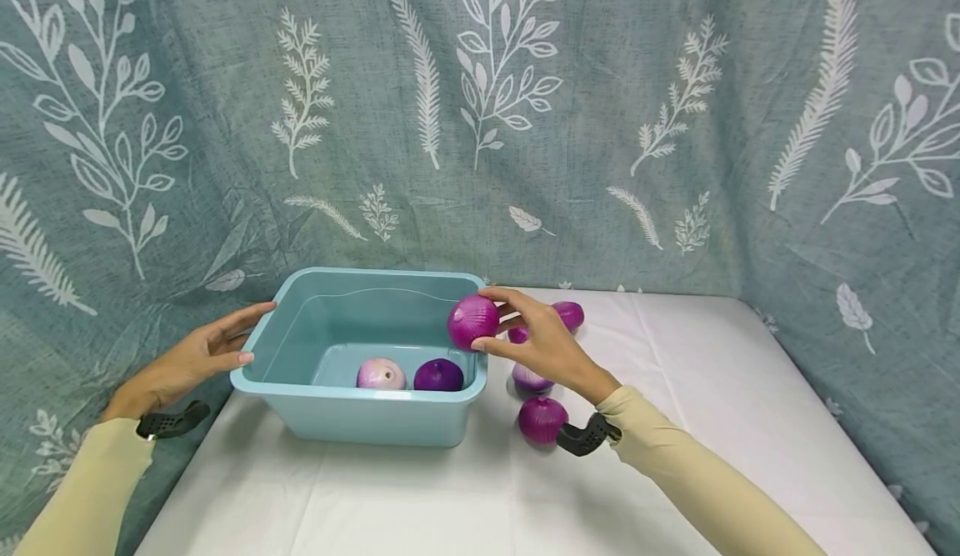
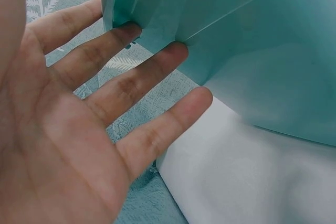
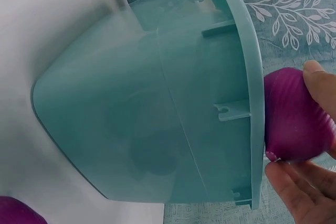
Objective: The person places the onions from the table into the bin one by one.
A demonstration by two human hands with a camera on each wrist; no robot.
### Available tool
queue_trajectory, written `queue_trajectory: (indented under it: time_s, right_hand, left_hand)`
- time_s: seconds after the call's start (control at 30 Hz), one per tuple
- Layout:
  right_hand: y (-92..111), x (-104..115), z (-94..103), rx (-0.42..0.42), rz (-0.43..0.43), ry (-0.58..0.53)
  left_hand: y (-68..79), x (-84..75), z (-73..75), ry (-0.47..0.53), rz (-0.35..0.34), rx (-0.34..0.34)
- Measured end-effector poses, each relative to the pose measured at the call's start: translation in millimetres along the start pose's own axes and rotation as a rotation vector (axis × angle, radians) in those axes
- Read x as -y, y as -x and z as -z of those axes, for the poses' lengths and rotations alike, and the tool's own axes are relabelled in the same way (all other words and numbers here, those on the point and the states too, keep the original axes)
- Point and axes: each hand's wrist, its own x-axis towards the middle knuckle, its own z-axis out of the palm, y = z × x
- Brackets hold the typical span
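Note:
My right hand [image 1: 546, 341] grips a purple onion [image 1: 473, 323] between thumb and fingers, at the right rim of a light blue plastic tub [image 1: 360, 416]. In the right wrist view the held onion [image 3: 294, 114] shows just past the tub's rim. My left hand [image 1: 191, 364] is at the tub's left side, its fingers extended along the rim and outer wall. The left wrist view shows these fingers [image 2: 157, 124] spread against the wall. Inside the tub lie a pale onion [image 1: 381, 374] and a dark purple onion [image 1: 438, 375].
Right of the tub, several more onions lie on the white tablecloth [image 1: 675, 473], among them a purple one [image 1: 542, 420] under my right wrist and a paler one [image 1: 531, 378] behind it. A leaf-patterned curtain [image 1: 600, 122] rises behind the table.

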Motion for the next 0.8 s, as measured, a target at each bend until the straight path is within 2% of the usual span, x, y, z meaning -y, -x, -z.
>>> queue_trajectory:
  time_s: [0.23,0.5,0.8]
  right_hand:
    - [3.4,-6.8,1.6,-0.003,0.048,-0.045]
    - [23.6,-32.4,17.7,0.011,-0.056,0.064]
    - [66.7,-67.8,31.3,0.049,-0.113,0.146]
  left_hand:
    - [0.3,0.9,-0.7,0.004,0.007,-0.001]
    - [0.4,0.2,-1.3,-0.004,0.007,-0.005]
    - [0.0,-1.5,-1.5,-0.012,0.006,-0.003]
